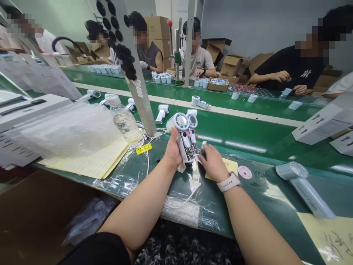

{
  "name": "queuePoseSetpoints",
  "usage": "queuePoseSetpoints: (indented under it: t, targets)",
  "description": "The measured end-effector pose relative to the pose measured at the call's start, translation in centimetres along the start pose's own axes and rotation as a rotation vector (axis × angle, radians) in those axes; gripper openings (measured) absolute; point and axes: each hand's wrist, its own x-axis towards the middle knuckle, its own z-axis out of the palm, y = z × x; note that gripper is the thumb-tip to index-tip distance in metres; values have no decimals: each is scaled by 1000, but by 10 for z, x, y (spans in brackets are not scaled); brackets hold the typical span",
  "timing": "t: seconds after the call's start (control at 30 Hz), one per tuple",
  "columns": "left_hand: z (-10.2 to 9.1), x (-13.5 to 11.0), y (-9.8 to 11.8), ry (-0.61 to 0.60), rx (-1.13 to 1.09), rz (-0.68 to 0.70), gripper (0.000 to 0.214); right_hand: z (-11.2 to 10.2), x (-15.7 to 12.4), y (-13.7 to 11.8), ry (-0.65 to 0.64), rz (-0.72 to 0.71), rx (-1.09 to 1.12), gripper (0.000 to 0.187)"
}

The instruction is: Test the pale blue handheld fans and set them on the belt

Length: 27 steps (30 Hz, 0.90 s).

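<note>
My left hand (173,150) is wrapped round two small white handheld fans (181,121), held close together above the bench. Their round heads point up and away, and the handles show exposed circuit parts near the lower ends. Close by on the right, my right hand (212,162) has its fingers pinched at the handles' lower ends. A small dark and white piece shows at those fingertips, too small to name. A white cable (190,197) curves over the bench below the fans.
A water bottle (125,121), label sheets (96,162) and clear plastic bags (68,127) lie left, beside a metal post (142,99). Another fan (303,187) rests at right. Beyond runs a green conveyor (242,129) bearing more fans (162,113); several co-workers sit across it.
</note>
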Motion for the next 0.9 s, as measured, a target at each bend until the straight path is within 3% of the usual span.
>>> queuePoseSetpoints:
  t: [0.13,0.3,0.4,0.5,0.63,0.73,0.8,0.9]
  targets:
    - [-4,5,2,100,-51,22,67,15,-4,-6,-144,-108,70,36]
    - [-2,0,6,21,-60,77,66,7,-1,0,-11,-7,225,43]
    - [1,-5,-4,-56,66,-33,70,5,0,0,-39,29,348,57]
    - [0,-7,-17,12,214,-94,74,4,0,-2,-54,49,385,61]
    - [-7,2,-21,167,277,21,61,-8,1,4,24,157,242,39]
    - [-11,9,-16,248,281,108,65,-12,-1,3,70,150,128,26]
    - [-8,7,-15,248,299,129,76,-10,-4,-3,98,94,114,27]
    - [4,-6,-17,193,395,166,83,-2,-14,-15,63,-17,226,47]
